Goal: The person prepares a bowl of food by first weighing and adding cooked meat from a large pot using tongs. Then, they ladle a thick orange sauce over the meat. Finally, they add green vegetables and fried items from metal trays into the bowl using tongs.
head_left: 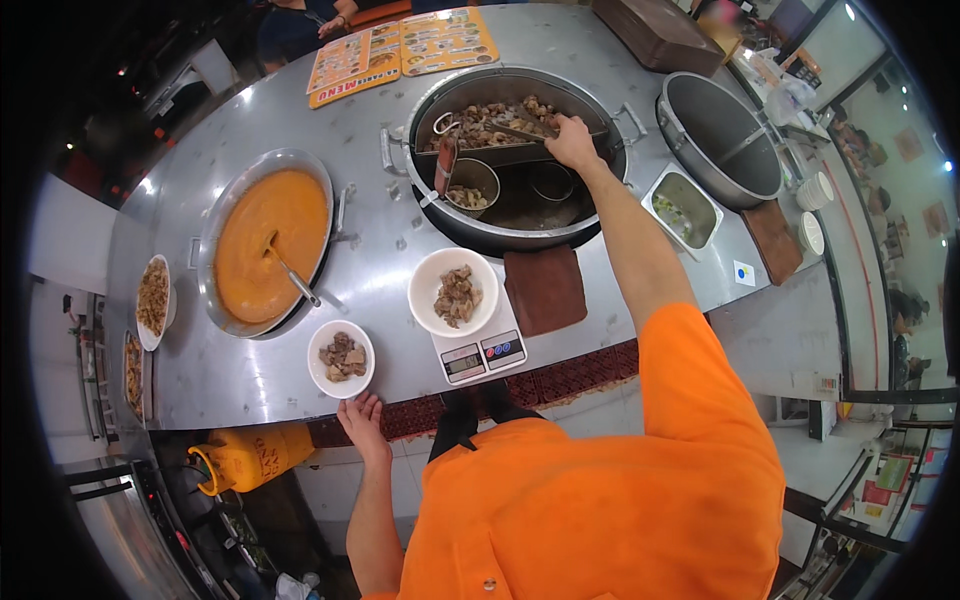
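Note:
With metal tongs, my right hand reaches over the large steel pot, whose back section holds cooked meat pieces. My left hand rests at the counter's edge, fingers apart, by a small white bowl of meat; whether it touches the bowl is unclear. A larger white bowl of meat sits on a white digital kitchen scale with a lit display. Inside the pot's front section, a strainer basket contains pale pieces.
Orange sauce with a ladle fills a wide pan at left. Brown folded cloth lies beside the scale. Right of the pot are a steel tray of chopped greens and a deep pot. A person sits beyond the menus.

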The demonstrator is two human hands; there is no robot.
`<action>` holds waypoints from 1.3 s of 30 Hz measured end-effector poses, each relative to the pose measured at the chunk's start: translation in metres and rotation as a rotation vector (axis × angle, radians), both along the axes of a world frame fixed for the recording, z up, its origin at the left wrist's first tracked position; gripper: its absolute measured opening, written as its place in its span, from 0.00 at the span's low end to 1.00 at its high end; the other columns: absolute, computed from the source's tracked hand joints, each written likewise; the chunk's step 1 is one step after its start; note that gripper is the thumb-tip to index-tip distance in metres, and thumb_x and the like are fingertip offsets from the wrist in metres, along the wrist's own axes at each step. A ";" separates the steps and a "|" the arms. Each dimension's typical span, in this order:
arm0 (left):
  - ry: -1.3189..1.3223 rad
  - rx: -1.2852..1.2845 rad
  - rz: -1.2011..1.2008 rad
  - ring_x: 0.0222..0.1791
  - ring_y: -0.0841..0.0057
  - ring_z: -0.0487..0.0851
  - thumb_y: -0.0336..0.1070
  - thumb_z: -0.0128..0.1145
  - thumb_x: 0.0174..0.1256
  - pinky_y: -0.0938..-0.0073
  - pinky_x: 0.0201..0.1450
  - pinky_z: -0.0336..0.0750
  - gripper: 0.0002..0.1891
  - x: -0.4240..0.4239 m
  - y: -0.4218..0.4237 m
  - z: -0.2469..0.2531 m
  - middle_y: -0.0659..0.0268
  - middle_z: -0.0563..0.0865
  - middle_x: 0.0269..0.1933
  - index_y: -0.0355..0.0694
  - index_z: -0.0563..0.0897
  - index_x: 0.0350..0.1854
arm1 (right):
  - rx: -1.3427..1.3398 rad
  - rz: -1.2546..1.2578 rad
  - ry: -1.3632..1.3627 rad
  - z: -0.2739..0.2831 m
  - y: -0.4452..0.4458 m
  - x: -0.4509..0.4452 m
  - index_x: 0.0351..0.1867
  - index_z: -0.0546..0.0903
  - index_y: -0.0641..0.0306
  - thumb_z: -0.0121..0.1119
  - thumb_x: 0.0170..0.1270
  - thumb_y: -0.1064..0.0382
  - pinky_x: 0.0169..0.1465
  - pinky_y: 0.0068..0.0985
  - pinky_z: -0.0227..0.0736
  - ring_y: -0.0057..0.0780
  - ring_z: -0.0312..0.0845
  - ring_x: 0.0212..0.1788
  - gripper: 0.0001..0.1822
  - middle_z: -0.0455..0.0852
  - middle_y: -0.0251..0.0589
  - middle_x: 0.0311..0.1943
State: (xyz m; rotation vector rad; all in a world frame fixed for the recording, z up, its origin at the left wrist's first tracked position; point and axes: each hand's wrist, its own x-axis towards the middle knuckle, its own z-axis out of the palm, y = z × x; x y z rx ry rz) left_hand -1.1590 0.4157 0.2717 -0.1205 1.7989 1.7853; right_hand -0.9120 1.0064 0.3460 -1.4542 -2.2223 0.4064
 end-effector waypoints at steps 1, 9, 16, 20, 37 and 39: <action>-0.002 0.011 0.016 0.55 0.67 0.84 0.47 0.45 0.85 0.66 0.61 0.80 0.25 -0.002 0.001 0.002 0.53 0.81 0.60 0.38 0.61 0.75 | 0.020 0.004 0.003 -0.004 -0.004 -0.002 0.62 0.82 0.62 0.74 0.58 0.57 0.68 0.44 0.75 0.55 0.79 0.63 0.29 0.84 0.59 0.57; -0.035 -0.014 -0.093 0.56 0.64 0.85 0.46 0.45 0.86 0.65 0.61 0.81 0.24 -0.014 0.009 0.006 0.49 0.84 0.58 0.33 0.66 0.71 | 0.056 -0.006 0.100 -0.019 -0.002 -0.011 0.57 0.85 0.65 0.71 0.63 0.59 0.70 0.45 0.72 0.56 0.76 0.66 0.22 0.81 0.60 0.59; -0.045 0.012 -0.120 0.63 0.61 0.80 0.47 0.46 0.84 0.62 0.69 0.76 0.24 -0.023 -0.012 -0.001 0.50 0.80 0.62 0.30 0.71 0.67 | 0.307 -0.035 0.636 0.016 -0.092 -0.013 0.57 0.82 0.67 0.70 0.62 0.64 0.74 0.44 0.67 0.57 0.70 0.70 0.22 0.78 0.61 0.62; -0.075 0.018 -0.142 0.64 0.61 0.79 0.50 0.47 0.84 0.62 0.70 0.75 0.27 -0.027 0.002 0.007 0.49 0.79 0.62 0.28 0.71 0.67 | 0.098 -0.151 1.101 0.074 -0.247 0.060 0.54 0.82 0.67 0.62 0.74 0.70 0.61 0.29 0.79 0.29 0.83 0.58 0.11 0.85 0.43 0.56; -0.056 0.073 -0.038 0.58 0.64 0.83 0.28 0.51 0.77 0.55 0.57 0.87 0.24 -0.038 -0.006 0.036 0.56 0.78 0.63 0.38 0.67 0.72 | -0.470 0.716 0.420 0.071 -0.441 -0.030 0.47 0.89 0.64 0.66 0.69 0.68 0.44 0.29 0.83 0.37 0.89 0.39 0.08 0.92 0.45 0.40; -0.094 0.083 -0.074 0.57 0.66 0.85 0.27 0.47 0.75 0.58 0.56 0.88 0.23 -0.047 -0.045 0.032 0.57 0.79 0.60 0.38 0.68 0.71 | -0.490 0.726 0.360 0.088 -0.441 -0.052 0.47 0.89 0.64 0.67 0.68 0.68 0.41 0.27 0.82 0.36 0.89 0.38 0.08 0.92 0.44 0.39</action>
